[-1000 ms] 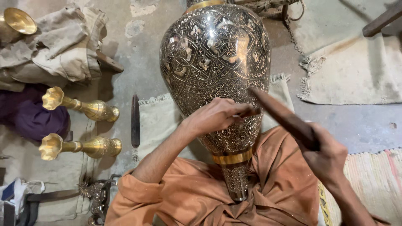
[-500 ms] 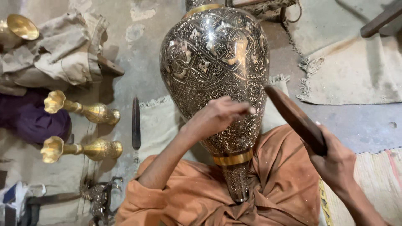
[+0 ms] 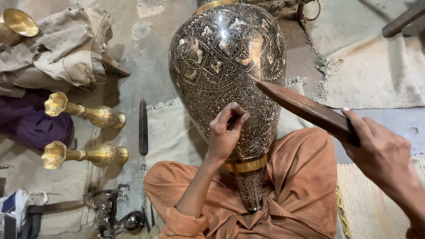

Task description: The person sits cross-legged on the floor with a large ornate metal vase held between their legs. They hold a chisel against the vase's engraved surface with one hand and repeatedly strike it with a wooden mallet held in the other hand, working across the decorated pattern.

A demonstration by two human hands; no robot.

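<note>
1. Nearest: orange cloth [image 3: 301, 194] over the lap, soft folds w/ fine metal dust. The narrow neck of the engraved metal vase [image 3: 228, 79] rests in it, body leaning away from the person.
2. Right hand [image 3: 383, 155] is clenched round a dark wooden mallet [image 3: 305, 110], a flat, worn bar. Vs a sec ago the bar sits lower and closer to level, tip near the vase wall, prob. mid-swing in a tapping rhythm.
3. Left hand [image 3: 226, 130] lies against the lower vase body, fingers pinched tight on a small tool; the tool is mostly hidden, so can't say what kind. Hand hasn't shifted much, so work seems fixed on one spot.
4. Vase: big teardrop shape, shiny dark metal, dense scrollwork and floral medallions, plain gold band [image 3: 245, 164] near neck.
5. Left on the floor: dark flat file-like bar [image 3: 143, 126], two brass trumpet-mouthed vases [image 3: 84, 152] lying on sides, small metal horse figure [image 3: 104, 206].
6. Farther: crumpled beige cloth [image 3: 62, 48], purple bundle [image 3: 26, 121], frayed rug [image 3: 376, 66], rough concrete.
</note>
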